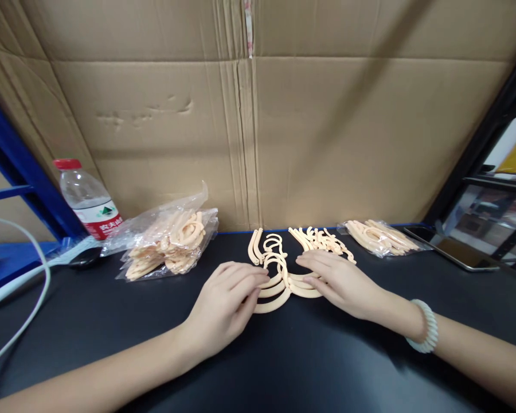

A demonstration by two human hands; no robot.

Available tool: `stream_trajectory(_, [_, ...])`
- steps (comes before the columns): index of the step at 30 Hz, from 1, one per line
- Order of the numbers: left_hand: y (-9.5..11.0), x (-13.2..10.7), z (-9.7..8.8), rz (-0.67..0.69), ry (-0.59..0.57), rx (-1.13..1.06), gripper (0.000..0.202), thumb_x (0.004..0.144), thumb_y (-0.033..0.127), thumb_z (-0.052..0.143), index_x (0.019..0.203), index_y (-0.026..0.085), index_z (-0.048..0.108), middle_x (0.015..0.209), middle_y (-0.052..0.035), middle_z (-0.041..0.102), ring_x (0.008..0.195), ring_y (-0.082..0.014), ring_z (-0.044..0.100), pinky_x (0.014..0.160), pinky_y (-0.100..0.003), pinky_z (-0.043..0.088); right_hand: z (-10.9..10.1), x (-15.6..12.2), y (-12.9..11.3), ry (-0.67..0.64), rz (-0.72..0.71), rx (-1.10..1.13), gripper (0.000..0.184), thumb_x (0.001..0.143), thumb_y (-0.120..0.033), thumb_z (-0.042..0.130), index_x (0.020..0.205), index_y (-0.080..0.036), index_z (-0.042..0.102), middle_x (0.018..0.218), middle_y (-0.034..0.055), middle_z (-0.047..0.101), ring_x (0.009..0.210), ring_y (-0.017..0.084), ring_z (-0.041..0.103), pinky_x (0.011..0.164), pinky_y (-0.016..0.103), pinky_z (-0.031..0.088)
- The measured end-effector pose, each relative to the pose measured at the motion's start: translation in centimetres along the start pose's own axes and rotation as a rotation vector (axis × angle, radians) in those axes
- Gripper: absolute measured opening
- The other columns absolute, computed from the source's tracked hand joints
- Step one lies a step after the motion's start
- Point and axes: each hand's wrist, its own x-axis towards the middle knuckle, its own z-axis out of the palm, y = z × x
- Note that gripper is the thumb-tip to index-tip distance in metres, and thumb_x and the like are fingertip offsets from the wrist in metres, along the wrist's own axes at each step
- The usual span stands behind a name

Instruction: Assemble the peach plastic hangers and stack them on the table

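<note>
Cream-coloured curved strips (pixel 272 304) lie on the dark table in front of me, several of them nested as arcs. My left hand (pixel 230 298) covers the arcs' left ends, its fingers bent together with the thumb against them, closed around an end. Over the right-hand arcs (pixel 306 292) is my right hand (pixel 341 281), palm down, fingers stretched and thumb apart, fingertips touching or just above the strips. Smaller rings (pixel 273 243) stand just behind the arcs. What lies under both palms is hidden.
Straight strips (pixel 255 246) and a pile of small curved pieces (pixel 327 240) lie behind my hands. Plastic bags of similar pieces stand left (pixel 167 244) and right (pixel 380 236). A water bottle (pixel 90 201), a white cable (pixel 43 287) and a phone-like device (pixel 451 249) edge the table (pixel 309 367). Cardboard (pixel 348 115) stands behind.
</note>
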Motion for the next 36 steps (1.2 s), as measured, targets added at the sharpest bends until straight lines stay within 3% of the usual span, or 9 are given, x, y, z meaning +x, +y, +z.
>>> stream_trajectory(3, [-1.1, 1.2, -0.6, -0.206, -0.013, -0.071, 0.026, 0.091, 0.019, 0.044, 0.113, 0.019, 0.058, 0.11, -0.0077, 0.068, 0.101, -0.0219, 0.063, 0.088, -0.036, 0.048, -0.6, 1.0, 1.0, 0.048, 0.015, 0.004, 0.026, 0.095, -0.022, 0.046, 0.113, -0.016, 0.064, 0.106, 0.0118, 0.067, 0.102, 0.026, 0.061, 0.091, 0.043, 0.049])
stream_trajectory(6, [-2.7, 3.1, -1.1, -0.437, -0.148, -0.157, 0.028, 0.089, 0.024, 0.045, 0.114, 0.018, 0.056, 0.108, -0.0066, 0.069, 0.09, -0.0202, 0.066, 0.079, -0.033, 0.052, -1.1, 2.8, 1.9, 0.013, 0.073, 0.009, 0.023, 0.091, -0.014, 0.051, 0.108, -0.014, 0.066, 0.098, 0.0106, 0.069, 0.094, 0.023, 0.063, 0.085, 0.038, 0.05])
stream_trajectory(9, [-4.7, 4.9, -0.5, -0.514, -0.227, -0.151, 0.027, 0.085, 0.023, 0.052, 0.11, 0.016, 0.058, 0.108, -0.0081, 0.069, 0.075, -0.0184, 0.068, 0.067, -0.029, 0.054, -0.9, 5.0, 2.4, -0.107, 0.074, -0.003, 0.025, 0.084, -0.009, 0.058, 0.107, -0.014, 0.067, 0.089, 0.0076, 0.071, 0.078, 0.02, 0.065, 0.073, 0.032, 0.05])
stream_trajectory(12, [-6.3, 6.2, 0.9, -0.585, -0.246, -0.097, 0.036, 0.086, 0.024, 0.057, 0.12, 0.012, 0.053, 0.108, -0.013, 0.068, 0.08, -0.0203, 0.068, 0.073, -0.032, 0.054, -0.1, 7.0, 2.7, -0.183, 0.007, -0.013, 0.023, 0.08, -0.009, 0.063, 0.101, -0.016, 0.07, 0.083, 0.0052, 0.069, 0.07, 0.019, 0.062, 0.066, 0.028, 0.046])
stream_trajectory(16, [-7.5, 7.1, 2.1, -0.613, -0.291, -0.059, 0.037, 0.088, 0.027, 0.063, 0.121, 0.012, 0.054, 0.109, -0.01, 0.064, 0.094, -0.0222, 0.064, 0.084, -0.041, 0.053, 0.9, 8.4, 3.0, -0.24, -0.068, -0.016, 0.012, 0.084, -0.012, 0.061, 0.088, -0.018, 0.072, 0.08, 0.0046, 0.068, 0.072, 0.018, 0.061, 0.066, 0.026, 0.043])
stream_trajectory(21, [-7.8, 7.1, 2.0, -0.625, -0.326, -0.033, 0.03, 0.092, 0.029, 0.059, 0.119, 0.015, 0.056, 0.111, -0.0081, 0.062, 0.093, -0.0208, 0.064, 0.081, -0.041, 0.054, 1.4, 8.5, 3.7, -0.237, -0.085, -0.002, 0.016, 0.089, -0.012, 0.057, 0.087, -0.018, 0.072, 0.082, 0.0036, 0.069, 0.073, 0.016, 0.061, 0.069, 0.026, 0.042])
stream_trajectory(29, [-7.7, 6.7, 1.8, -0.655, -0.28, 0.002, 0.031, 0.092, 0.029, 0.059, 0.12, 0.015, 0.056, 0.117, -0.0091, 0.06, 0.1, -0.0229, 0.062, 0.085, -0.044, 0.053, 1.6, 8.1, 4.8, -0.237, -0.095, 0.051, 0.01, 0.087, -0.014, 0.06, 0.087, -0.017, 0.069, 0.077, 0.0014, 0.066, 0.066, 0.015, 0.059, 0.064, 0.025, 0.042])
stream_trajectory(36, [-7.8, 7.2, 0.2, -0.715, -0.159, -0.182, 0.027, 0.091, 0.026, 0.06, 0.115, 0.014, 0.057, 0.104, -0.007, 0.064, 0.089, -0.0202, 0.064, 0.08, -0.041, 0.054, 1.9, 7.8, 4.0, -0.135, -0.098, 0.111, 0.013, 0.091, -0.011, 0.055, 0.089, -0.016, 0.067, 0.088, 0.0045, 0.062, 0.079, 0.016, 0.059, 0.075, 0.028, 0.046])
